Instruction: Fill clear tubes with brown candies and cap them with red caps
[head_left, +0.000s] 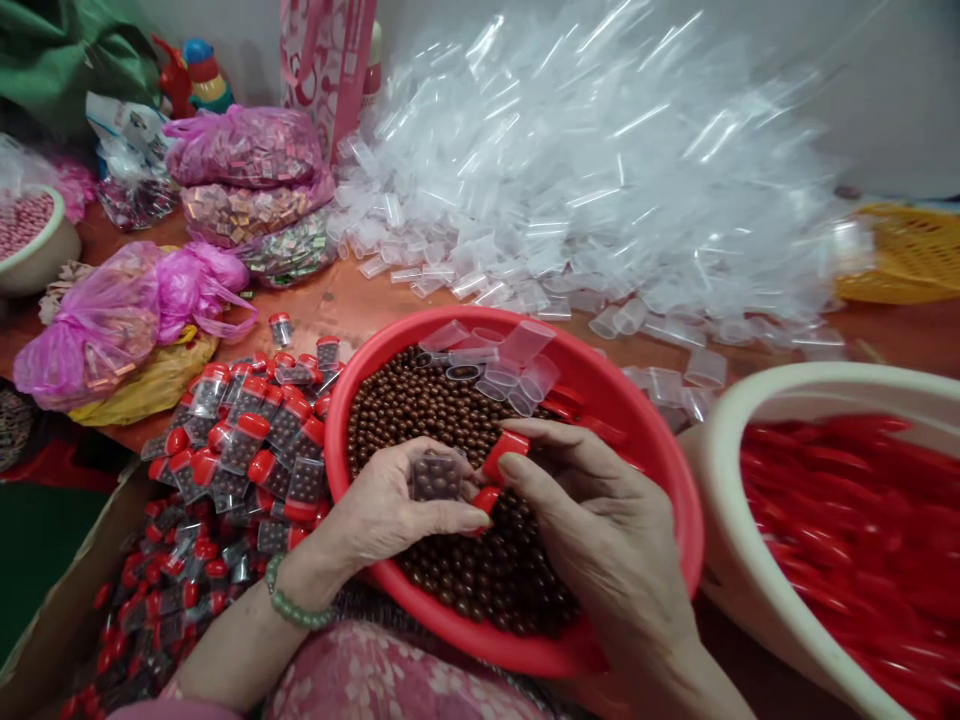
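Note:
My left hand (397,500), with a green bead bracelet (291,600) on its wrist, grips a small clear plastic box (437,477) full of brown balls. A red piece shows at that hand's thumb tip; whether it is joined to the box I cannot tell. Between the thumb and fingers of my right hand (600,520) is a red plastic cap (506,455), close to the left fingertips. Both hands are over a red basin (341,430) of loose brown balls (495,590). Empty clear sleeves (491,365) and several red caps lie at the basin's far side.
Filled red-capped boxes (247,430) are heaped on the left, down into a carton (64,590). Behind the basin rises a large pile of clear sleeves (585,170). A white tub (720,440) of red caps stands right. Pink bags (240,150) sit back left.

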